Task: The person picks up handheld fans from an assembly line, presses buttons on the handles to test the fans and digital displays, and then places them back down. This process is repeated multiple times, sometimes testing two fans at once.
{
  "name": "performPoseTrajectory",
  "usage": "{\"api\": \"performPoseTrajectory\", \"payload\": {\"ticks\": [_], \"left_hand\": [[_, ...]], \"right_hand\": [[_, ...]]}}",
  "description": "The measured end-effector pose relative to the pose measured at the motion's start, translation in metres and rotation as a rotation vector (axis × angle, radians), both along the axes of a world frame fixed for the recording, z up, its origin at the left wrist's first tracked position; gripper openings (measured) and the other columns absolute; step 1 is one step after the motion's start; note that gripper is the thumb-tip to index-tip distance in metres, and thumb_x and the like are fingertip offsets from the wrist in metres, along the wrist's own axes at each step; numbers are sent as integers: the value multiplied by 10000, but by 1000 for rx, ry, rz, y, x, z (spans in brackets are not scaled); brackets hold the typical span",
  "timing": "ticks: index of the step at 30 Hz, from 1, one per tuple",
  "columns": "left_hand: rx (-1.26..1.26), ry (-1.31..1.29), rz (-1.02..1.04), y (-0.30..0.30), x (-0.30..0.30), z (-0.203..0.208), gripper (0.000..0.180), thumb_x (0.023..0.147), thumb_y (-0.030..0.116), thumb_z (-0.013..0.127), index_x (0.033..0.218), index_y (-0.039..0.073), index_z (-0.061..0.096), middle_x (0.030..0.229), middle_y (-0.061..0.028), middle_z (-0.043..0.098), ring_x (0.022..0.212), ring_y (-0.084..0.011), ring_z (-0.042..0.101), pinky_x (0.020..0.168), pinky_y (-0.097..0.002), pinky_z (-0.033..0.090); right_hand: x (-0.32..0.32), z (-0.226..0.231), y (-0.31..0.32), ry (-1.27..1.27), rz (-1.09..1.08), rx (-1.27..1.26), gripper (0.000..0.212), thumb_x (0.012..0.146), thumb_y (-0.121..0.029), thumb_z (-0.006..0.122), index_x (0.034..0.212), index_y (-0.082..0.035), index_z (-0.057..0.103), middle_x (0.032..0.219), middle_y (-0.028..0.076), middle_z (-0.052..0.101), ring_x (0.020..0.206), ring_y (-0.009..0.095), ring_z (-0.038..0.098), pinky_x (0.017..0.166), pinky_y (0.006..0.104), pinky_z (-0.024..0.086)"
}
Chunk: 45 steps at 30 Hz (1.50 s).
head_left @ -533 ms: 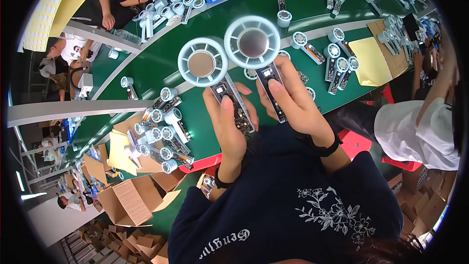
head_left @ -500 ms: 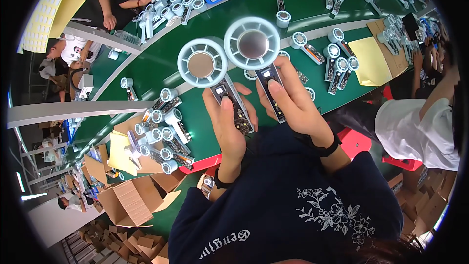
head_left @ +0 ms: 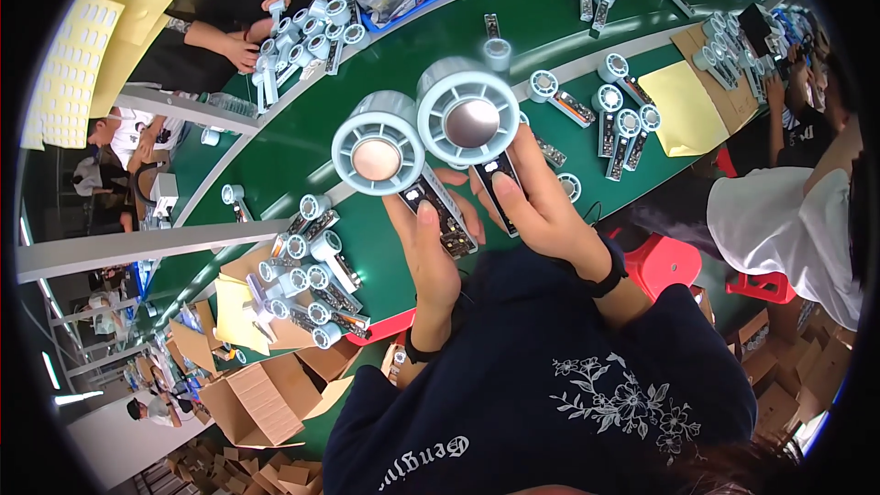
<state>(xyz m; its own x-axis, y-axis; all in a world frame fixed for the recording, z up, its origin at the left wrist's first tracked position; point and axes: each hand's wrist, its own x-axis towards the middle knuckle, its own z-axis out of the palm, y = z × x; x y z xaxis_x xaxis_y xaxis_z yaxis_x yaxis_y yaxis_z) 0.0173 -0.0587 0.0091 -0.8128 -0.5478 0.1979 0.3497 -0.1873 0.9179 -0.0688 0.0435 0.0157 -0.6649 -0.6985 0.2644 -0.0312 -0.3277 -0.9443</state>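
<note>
My left hand [head_left: 433, 261] is closed round the handle of a pale blue handheld fan [head_left: 377, 161]. Its thumb lies on the bare circuit board in the handle. A second pale blue handheld fan [head_left: 470, 119] is held in my right hand [head_left: 550, 215], thumb pressed on its dark board. The two fans are raised side by side above the green table, with their round, spoked heads up and close together. Each head has a shiny metal disc in its middle. Some fingers of both hands are hidden behind the handles.
Several similar fans [head_left: 316, 280] lie at the left, beside an open cardboard box [head_left: 261, 399]. More fans [head_left: 628, 121] lie right, near a yellow sheet [head_left: 680, 110]. A grey metal bar [head_left: 156, 249] crosses the left side. Across the green belt [head_left: 385, 64], a co-worker's hand [head_left: 240, 53] is by a fan pile.
My view has shifted slightly. Both fans sit lower in the picture and their heads are tipped, showing more of their sides. The co-worker's hand at upper left has moved closer to the fan pile.
</note>
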Motion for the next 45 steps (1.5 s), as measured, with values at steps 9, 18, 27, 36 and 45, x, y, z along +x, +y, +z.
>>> {"api": "performPoseTrajectory", "payload": {"ticks": [9,18,27,36,45], "left_hand": [[67,-79,-111,8,-26,-25,366,966,255,330,1257,41,274,1060,-117,500,670,-157,526,571,-282,456],[119,-165,-198,35,-75,-45,325,969,238,329,1231,48,303,1054,-118,507,679,-153,520,580,-287,453],[206,-418,-322,71,-129,-80,310,968,244,344,1210,50,327,989,-106,531,658,-133,511,560,-276,446],[834,-886,-369,103,-165,-185,333,969,280,394,1177,20,398,987,-88,542,666,-148,526,589,-286,451],[761,-984,-376,117,-172,-197,357,978,278,386,1185,-6,446,1126,-129,551,1017,-259,580,877,-361,452]], "right_hand": [[-20,-21,18,-136,-50,141,350,914,-36,395,1253,13,319,994,109,518,897,150,521,801,284,425],[-57,-38,46,-113,-186,115,329,948,-75,345,1268,-18,297,930,55,481,615,55,426,517,185,369],[-122,-84,95,-158,-295,262,297,952,-95,359,1241,-30,332,899,47,478,566,46,397,494,176,349],[-215,-178,115,-295,-338,772,354,875,-246,546,1085,4,411,771,113,533,615,170,511,559,298,409],[-262,-190,111,71,-79,1154,430,800,-319,614,1055,2,483,823,208,592,632,325,552,642,430,443]]}}
